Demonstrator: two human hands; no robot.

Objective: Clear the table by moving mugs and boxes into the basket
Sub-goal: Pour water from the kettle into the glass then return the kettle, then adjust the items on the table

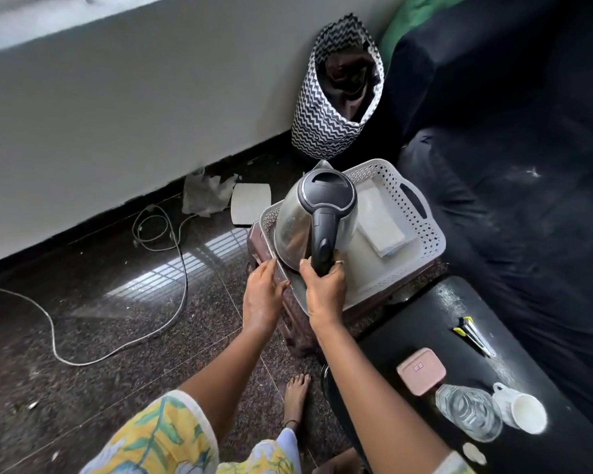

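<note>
Yellow leaf-printed sleeve (158, 436) aside, what lies closest is the black tabletop (425, 323) at lower right, and it still carries the white ceramic mug (522, 410), tipped on its side, a clear glass tumbler (468, 417) touching it, and a rounded pink plastic box (421, 369) just beside the glass. The white perforated plastic basket (428, 230) sits on a brown stool (298, 323) off the table's far end; inside it lies a flat white packet (379, 220). The right hand (324, 289) has its fingers wrapped round the black handle of a steel electric kettle (298, 224), whose base is within the basket's near corner. The left hand (262, 295) lies with fairly straight fingers against the basket's near rim, steadying it. I judge the clearing barely half done: mug and pink box remain.
</note>
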